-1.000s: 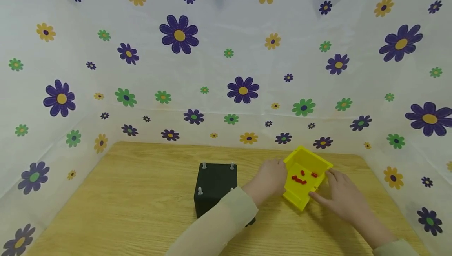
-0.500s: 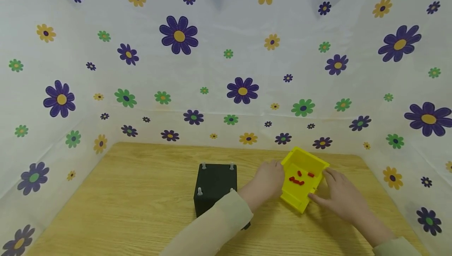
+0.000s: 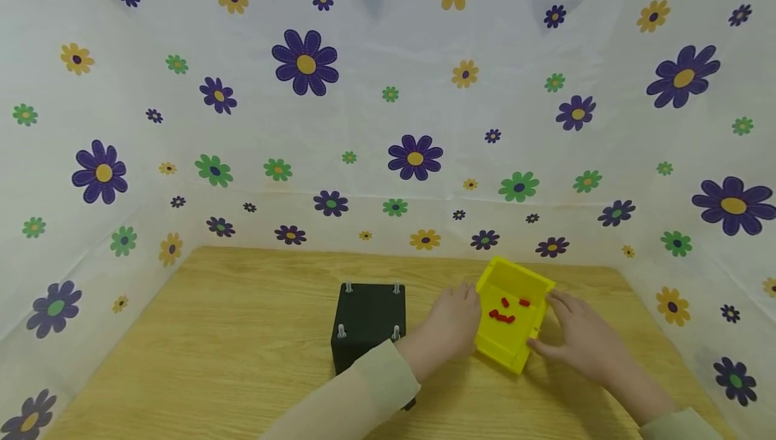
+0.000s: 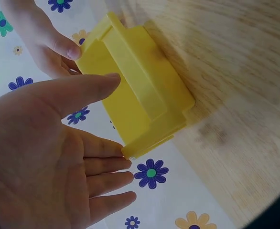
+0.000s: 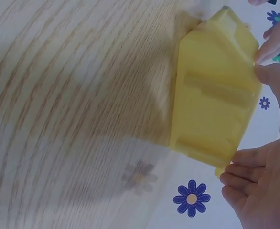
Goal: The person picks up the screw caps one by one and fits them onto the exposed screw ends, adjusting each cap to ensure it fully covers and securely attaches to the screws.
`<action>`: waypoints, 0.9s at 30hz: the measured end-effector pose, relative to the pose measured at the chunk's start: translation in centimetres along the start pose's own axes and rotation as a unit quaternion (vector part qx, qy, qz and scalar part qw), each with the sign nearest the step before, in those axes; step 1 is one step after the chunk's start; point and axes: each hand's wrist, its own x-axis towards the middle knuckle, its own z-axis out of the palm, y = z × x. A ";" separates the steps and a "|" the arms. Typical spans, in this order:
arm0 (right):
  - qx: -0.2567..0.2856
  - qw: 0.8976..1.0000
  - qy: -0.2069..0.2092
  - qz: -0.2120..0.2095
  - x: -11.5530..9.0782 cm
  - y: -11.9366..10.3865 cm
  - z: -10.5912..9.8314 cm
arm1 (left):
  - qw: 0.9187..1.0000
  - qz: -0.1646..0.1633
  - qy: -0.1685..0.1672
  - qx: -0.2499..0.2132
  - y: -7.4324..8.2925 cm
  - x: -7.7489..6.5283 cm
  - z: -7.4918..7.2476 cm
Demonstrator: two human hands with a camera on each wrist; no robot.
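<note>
A yellow plastic bin (image 3: 506, 342) sits at the right of the wooden table, tilted askew in the head view. Several small red cylindrical pieces (image 3: 502, 317) lie on its floor. My left hand (image 3: 451, 325) holds the bin's left side; in the left wrist view the thumb (image 4: 94, 88) reaches over the rim and the index fingertip meets a corner. On the opposite side my right hand (image 3: 585, 339) holds the right wall, its thumb (image 5: 271, 74) near the front end and its fingers bent at the back corner.
A black box (image 3: 370, 312) with upright metal pegs at its top corners stands left of the bin, partly behind my left forearm. A small dark part (image 3: 409, 404) shows below that sleeve. Flower-printed white cloth (image 3: 364, 110) walls the table (image 3: 242, 346) at the back and sides.
The bin has shifted a little to the left and toward me, both hands moving along with it. The red pieces keep their places inside it.
</note>
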 end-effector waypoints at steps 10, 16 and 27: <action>0.015 1.000 -0.006 -0.012 0.0 -0.2 -0.1 | 0.999 0.022 0.015 0.021 -0.3 -1.4 1.3; 0.023 0.999 -0.006 -0.031 0.1 -0.1 0.1 | 0.999 0.031 0.038 0.017 -0.7 -2.6 1.7; 0.028 0.998 -0.006 -0.064 0.5 -0.2 -0.2 | 0.997 0.055 0.042 0.029 -1.5 -4.0 2.2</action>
